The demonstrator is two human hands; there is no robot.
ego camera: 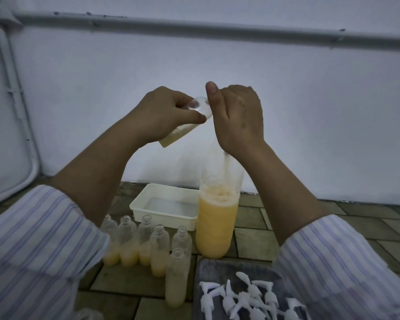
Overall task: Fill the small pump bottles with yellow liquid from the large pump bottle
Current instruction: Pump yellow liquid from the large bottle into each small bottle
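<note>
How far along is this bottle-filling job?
Six small bottles stand uncapped on the floor, each only partly filled. The left hand holds a seventh small bottle tilted beside the right hand, above the large bottle. Left: topping up and fitting the white pump tops lying on the mat.

Both forearms rise from striped sleeves and meet near the middle of the view, well above the floor. The left hand [164, 114] curls its fingers and thumb round a small tilted bottle [185, 122]. The right hand [237, 116] is fisted just beside it, thumb sticking up, back of the hand toward the camera; what it grips is hidden.
</note>
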